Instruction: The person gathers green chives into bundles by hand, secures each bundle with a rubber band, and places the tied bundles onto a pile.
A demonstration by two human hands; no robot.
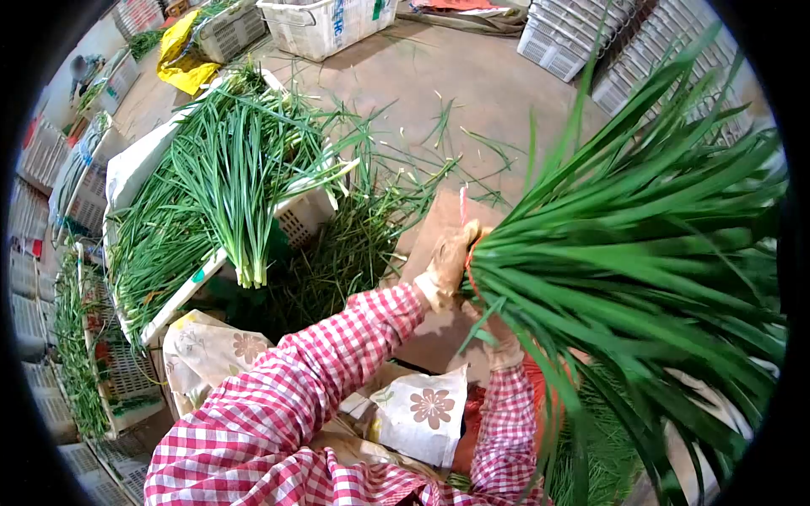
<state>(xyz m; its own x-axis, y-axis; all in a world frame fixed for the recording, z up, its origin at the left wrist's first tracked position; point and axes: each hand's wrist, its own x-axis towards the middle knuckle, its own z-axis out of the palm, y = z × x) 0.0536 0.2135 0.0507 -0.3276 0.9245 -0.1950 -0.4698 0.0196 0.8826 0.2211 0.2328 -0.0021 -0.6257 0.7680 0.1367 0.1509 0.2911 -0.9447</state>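
Observation:
A large bunch of long green garlic chives (624, 253) fans out to the right, its leaves spread wide. Around its gathered end runs an orange-red band (470, 274). My gloved left hand (449, 263) is closed on that end, beside the band. Just below, my gloved right hand (504, 344) is close under the bunch, and leaves cover most of its fingers. Beneath both hands is a brown board (430, 232). A white strip with red marks (463, 205) stands up by its far edge.
On my left, a white crate (308, 215) is heaped with chives, a loose bundle (240, 185) on top. Cut leaves (346, 253) litter the floor beside it. A white tub (329, 29) and stacked crates (574, 38) stand farther back; a yellow bag (181, 59) lies at left.

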